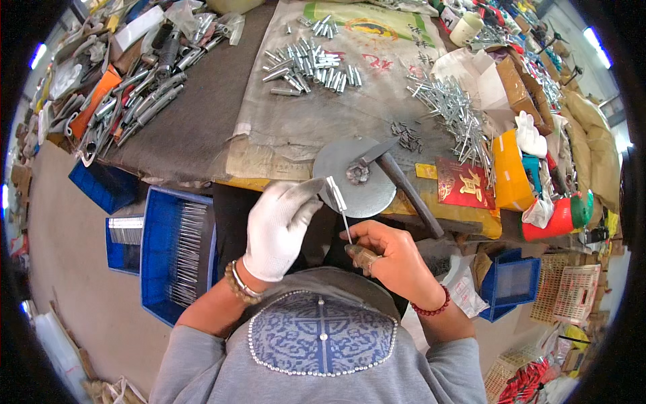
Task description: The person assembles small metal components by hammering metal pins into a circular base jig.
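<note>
My left hand (279, 225), in a white glove with greyed fingertips, pinches a short shiny metal tube (336, 195) over the near edge of the bench. My bare right hand (383, 252) is closed on a thin metal rod (347, 227), with a brownish covering on one finger. The rod's upper end meets the lower end of the tube; whether it goes inside I cannot tell. Just beyond the hands lies a round grey metal plate (330, 161). A hammer (410, 192) rests across it, head on the plate and handle toward me.
Short metal tubes (306, 64) lie heaped on sacking, with small dark pins (407, 137) and long thin rods (457, 114) to the right. A red packet (464, 183) lies near the bench edge. A blue crate (151, 249) of rods stands at left. Metal parts (145, 101) clutter the far left.
</note>
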Demonstrator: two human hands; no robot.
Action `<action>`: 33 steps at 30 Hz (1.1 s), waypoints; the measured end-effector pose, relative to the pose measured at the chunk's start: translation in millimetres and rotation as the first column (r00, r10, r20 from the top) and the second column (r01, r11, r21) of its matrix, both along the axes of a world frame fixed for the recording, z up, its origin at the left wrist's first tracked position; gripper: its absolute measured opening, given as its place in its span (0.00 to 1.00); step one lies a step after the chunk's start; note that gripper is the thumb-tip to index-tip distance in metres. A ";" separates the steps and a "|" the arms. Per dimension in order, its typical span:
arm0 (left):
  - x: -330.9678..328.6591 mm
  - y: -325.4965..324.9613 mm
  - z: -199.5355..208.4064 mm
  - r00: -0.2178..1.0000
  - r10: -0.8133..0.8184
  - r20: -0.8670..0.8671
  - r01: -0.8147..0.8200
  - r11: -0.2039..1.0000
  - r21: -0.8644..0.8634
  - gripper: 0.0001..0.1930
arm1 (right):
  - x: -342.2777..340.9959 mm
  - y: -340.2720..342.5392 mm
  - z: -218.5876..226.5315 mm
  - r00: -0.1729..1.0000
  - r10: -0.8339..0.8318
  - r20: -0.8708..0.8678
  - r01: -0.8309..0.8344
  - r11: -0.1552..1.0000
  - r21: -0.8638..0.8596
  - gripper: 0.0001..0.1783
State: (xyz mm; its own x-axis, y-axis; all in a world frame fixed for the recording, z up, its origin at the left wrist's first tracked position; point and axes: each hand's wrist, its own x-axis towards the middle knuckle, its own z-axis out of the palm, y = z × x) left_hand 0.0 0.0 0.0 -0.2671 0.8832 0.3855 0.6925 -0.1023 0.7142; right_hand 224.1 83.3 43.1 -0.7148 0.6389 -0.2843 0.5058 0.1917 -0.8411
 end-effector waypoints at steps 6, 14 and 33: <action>28.0 -5.5 4.1 0.668 0.103 0.737 0.102 0.968 -0.228 0.28 | -2.2 -14.1 -5.7 0.974 -0.182 -0.132 0.106 0.888 -0.447 0.16; 16.6 -12.8 13.8 0.533 0.129 0.836 0.140 0.961 -0.237 0.29 | -23.3 -31.5 -24.4 0.976 -0.067 -0.207 0.041 0.991 -0.127 0.21; -214.0 -356.4 -194.4 0.125 0.988 -0.086 -0.708 0.027 -0.706 0.28 | -44.9 -17.6 -56.2 0.993 0.005 -0.117 -0.054 0.906 -0.421 0.28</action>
State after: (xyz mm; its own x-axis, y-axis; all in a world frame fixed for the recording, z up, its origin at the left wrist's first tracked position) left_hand -214.0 -356.4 -194.4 -0.9264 -0.1823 -0.3295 -0.3380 0.7881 0.5144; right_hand 179.2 65.7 -13.0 -0.7740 0.4543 -0.4411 0.4050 -0.1804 -0.8964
